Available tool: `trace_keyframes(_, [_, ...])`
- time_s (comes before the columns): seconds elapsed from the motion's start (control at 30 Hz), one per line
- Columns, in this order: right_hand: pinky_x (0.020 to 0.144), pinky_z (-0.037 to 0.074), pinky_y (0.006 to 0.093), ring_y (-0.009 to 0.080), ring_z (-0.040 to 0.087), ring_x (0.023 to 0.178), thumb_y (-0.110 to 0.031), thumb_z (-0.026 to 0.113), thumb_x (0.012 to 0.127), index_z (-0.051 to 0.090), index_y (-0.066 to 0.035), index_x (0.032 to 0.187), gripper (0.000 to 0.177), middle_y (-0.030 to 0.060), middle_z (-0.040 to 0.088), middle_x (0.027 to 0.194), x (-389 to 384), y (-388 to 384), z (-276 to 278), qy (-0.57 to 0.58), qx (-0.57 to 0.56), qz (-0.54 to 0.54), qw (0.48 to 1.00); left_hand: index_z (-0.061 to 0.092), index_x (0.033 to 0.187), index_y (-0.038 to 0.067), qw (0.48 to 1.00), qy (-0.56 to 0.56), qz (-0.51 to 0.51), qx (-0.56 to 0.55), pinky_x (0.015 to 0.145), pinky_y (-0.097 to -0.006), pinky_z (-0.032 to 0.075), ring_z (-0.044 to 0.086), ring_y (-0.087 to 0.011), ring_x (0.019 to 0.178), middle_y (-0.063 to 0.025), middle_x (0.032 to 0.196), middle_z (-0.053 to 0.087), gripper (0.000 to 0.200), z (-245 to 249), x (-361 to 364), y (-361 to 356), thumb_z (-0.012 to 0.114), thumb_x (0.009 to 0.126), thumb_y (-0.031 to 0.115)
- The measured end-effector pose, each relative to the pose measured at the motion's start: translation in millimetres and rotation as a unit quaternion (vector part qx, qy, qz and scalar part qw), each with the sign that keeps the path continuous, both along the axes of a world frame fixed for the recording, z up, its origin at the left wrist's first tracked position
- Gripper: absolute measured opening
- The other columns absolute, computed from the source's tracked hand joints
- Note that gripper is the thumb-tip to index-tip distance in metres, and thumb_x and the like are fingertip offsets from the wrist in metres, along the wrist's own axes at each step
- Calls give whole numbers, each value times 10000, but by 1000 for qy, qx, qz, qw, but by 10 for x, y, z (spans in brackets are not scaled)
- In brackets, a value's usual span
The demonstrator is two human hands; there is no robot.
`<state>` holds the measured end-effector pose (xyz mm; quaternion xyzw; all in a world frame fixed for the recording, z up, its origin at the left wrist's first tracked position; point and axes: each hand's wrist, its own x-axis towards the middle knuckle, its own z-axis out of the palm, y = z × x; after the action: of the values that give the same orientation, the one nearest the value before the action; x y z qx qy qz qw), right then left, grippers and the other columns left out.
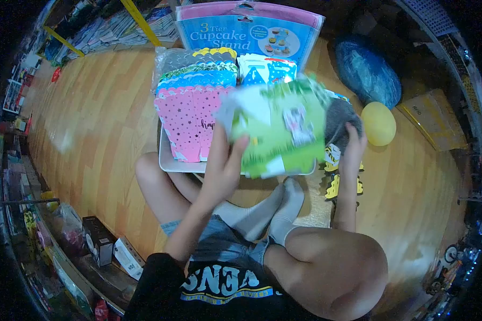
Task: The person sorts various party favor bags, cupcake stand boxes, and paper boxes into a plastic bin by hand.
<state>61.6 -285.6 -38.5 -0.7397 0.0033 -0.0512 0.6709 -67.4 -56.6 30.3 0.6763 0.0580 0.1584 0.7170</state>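
My left hand [227,166] grips the left edge of a blurred green flat cardboard pack [273,128] printed with grass and a small animal, with what looks like clear plastic around it. My right hand [354,147] has its fingers curled on a dark grey flat piece [340,120] beside the green pack, partly hidden behind it. Below both hands, a white tray [185,167] holds pink star-printed cardboard pieces [182,117], with blue ones [193,80] behind them. Yellow and black cut-out pieces [344,184] lie on the floor under my right hand.
A cupcake stand package [225,35] stands behind the tray. To the right are a yellow balloon [378,124], a blue plastic bag [367,72] and a cardboard box [434,120]. Shelves with small boxes [98,241] line the left. My crossed legs lie before the tray.
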Motion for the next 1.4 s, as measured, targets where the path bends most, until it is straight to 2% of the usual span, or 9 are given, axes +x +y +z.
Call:
trace_keyframes(0.1, [840,367,269,159,493,916,-65,469,782,510,0,1055,283,96,544,960,-87,-37,237,-56,137,-82,986,173,1295,-60,985,-6,6,171,982,-324,269,366,-267,1179,-191,1261,378,533,-349,627,176,453,852,36])
trace_keyframes(0.27, [812,396,322,219,527,883,-164,605,744,526,-31,1033,328,101,562,979,-284,170,301,-139,-207,72,966,97,1266,-96,969,51,7,241,929,-372,325,427,-325,1106,-287,1198,395,611,-519,1160,172,491,816,31])
trace_keyframes(0.4, [816,390,401,287,534,885,-123,634,663,576,-40,946,300,130,560,935,-296,520,140,-296,-457,263,796,180,1209,-104,986,-4,38,161,910,-401,346,426,-409,1089,-308,1153,398,563,-619,1265,109,488,748,-8])
trace_keyframes(0.5, [783,419,422,293,552,858,-49,593,652,578,-22,911,260,133,555,906,-259,735,-269,-305,-445,347,767,101,1261,-117,969,-49,84,227,983,-406,267,301,-419,1181,-317,1260,249,662,-652,1325,28,500,747,7])
trace_keyframes(0.77, [660,456,429,343,574,731,-62,591,640,574,9,841,214,184,572,908,-128,795,-40,-163,-423,452,768,165,1288,-76,893,-98,134,418,1003,-414,238,299,-407,1168,-274,1257,272,627,-458,862,-171,496,761,5])
trace_keyframes(0.83, [655,451,421,350,571,736,-83,595,639,569,19,817,208,186,585,866,-85,707,63,-98,-411,504,753,333,1207,-50,908,13,-53,415,951,-428,304,384,-389,1086,-223,1156,384,473,-460,678,-173,496,771,30])
trace_keyframes(0.9, [648,449,451,360,575,742,-184,623,668,547,5,865,283,184,582,869,7,611,129,-119,-375,318,863,397,1138,-50,873,58,-122,469,892,-439,346,421,-359,1046,-208,1110,419,393,-704,524,-142,493,776,69])
trace_keyframes(1.0, [653,452,447,372,575,758,-196,603,705,485,3,933,324,197,579,889,245,567,236,-128,-454,144,870,480,1053,-42,815,73,-172,548,828,-430,394,462,-308,1007,-179,1059,462,326,-847,405,-195,500,784,141])
trace_keyframes(1.4, [717,437,429,369,572,828,-163,565,730,393,-52,1048,379,222,579,904,582,767,54,-92,-352,205,909,475,1101,38,764,78,-146,623,828,-415,382,446,-273,1015,-129,1071,456,384,-794,388,-151,528,782,244])
